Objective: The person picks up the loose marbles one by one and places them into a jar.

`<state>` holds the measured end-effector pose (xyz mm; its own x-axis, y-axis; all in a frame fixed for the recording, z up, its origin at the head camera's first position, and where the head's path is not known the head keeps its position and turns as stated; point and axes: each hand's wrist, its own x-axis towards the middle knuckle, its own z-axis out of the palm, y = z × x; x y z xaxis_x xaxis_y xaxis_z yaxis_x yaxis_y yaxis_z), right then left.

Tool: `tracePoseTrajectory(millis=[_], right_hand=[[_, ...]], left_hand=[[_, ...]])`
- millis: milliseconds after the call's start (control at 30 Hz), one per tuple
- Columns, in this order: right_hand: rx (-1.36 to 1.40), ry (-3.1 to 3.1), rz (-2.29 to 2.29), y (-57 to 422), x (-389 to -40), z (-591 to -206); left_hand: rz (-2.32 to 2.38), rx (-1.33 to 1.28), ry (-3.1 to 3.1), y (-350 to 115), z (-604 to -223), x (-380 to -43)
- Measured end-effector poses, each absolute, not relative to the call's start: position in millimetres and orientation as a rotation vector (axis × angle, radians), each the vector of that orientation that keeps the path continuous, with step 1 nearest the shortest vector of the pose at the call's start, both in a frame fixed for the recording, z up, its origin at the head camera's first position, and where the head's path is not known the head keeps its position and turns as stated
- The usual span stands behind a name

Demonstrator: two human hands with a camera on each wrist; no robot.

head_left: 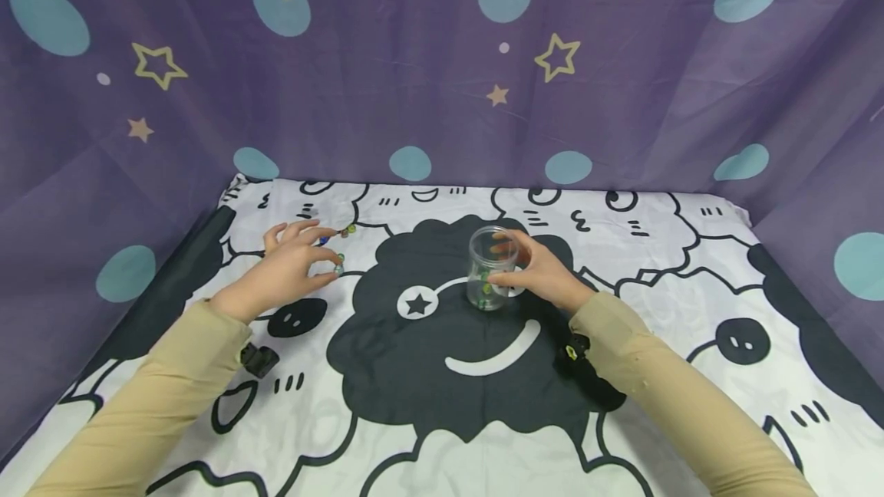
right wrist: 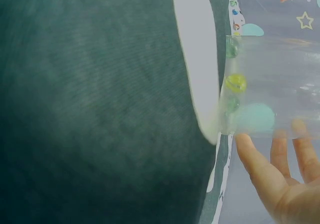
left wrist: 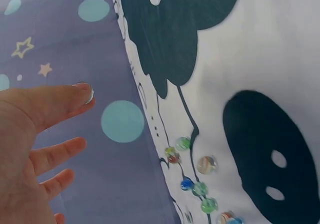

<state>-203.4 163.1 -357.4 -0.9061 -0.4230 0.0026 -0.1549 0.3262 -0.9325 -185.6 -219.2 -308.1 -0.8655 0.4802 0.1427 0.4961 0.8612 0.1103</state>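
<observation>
On the left, my left hand (head_left: 290, 263) pinches a small clear glass marble (head_left: 338, 269) between thumb and index finger, other fingers loosely spread. In the left wrist view only a glassy edge shows at the fingertip, so the marble is mostly hidden. Several glass marbles lie on the cloth by this hand, among them a blue marble (left wrist: 186, 184), a green marble (left wrist: 209, 205) and an orange-white marble (left wrist: 206, 165). My right hand (head_left: 542, 271) holds an upright clear plastic jar (head_left: 483, 263) by its side, open at the top. Green marbles and a yellow marble (right wrist: 235, 82) rest at its bottom.
A white cloth (head_left: 414, 397) with black cartoon figures covers the table. Behind and at both sides hangs a purple curtain (head_left: 414, 83) with teal dots and stars. Black wrist devices sit under both sleeves, one at the left cuff (head_left: 258, 359).
</observation>
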Motion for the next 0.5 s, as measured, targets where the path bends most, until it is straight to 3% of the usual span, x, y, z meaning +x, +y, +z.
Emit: tracePoseTrajectory(millis=[500], right_hand=[[-0.527,2.360,-1.611,163,-203,-357]], left_hand=[[-0.234,-0.839,-2.872,-195,-300,-182]])
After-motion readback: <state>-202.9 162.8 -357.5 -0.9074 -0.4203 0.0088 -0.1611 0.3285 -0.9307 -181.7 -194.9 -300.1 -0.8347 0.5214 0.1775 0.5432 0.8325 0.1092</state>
